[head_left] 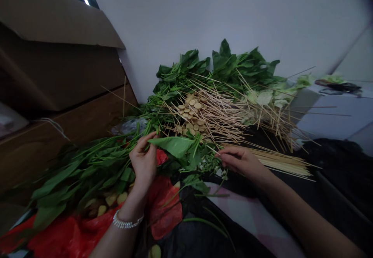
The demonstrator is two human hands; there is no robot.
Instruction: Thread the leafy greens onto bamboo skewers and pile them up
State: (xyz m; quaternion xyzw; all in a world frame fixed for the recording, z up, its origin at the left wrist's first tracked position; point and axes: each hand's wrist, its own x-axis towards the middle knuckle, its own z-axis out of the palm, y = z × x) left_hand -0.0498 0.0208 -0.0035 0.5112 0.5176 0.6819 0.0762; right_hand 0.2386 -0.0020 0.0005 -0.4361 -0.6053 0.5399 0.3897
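My left hand (142, 161) pinches the stem end of a broad green leaf (171, 146) above a heap of leafy greens (87, 170). A beaded bracelet (127, 221) circles that wrist. My right hand (239, 161) holds a thin bamboo skewer (211, 148) between finger and thumb, its tip pointing at the leaf and close to it. Behind my right hand lies a bundle of bamboo skewers (279, 162). Round tan slices (190, 114) lie among loose skewers (218, 120) farther ahead.
More leafy greens (186, 71) are banked against a white wall (233, 13). Red plastic (163, 207) and black plastic (204, 227) lie under my hands, with yellow chunks (110, 199) on the red. Cardboard boxes (58, 67) rise at the left.
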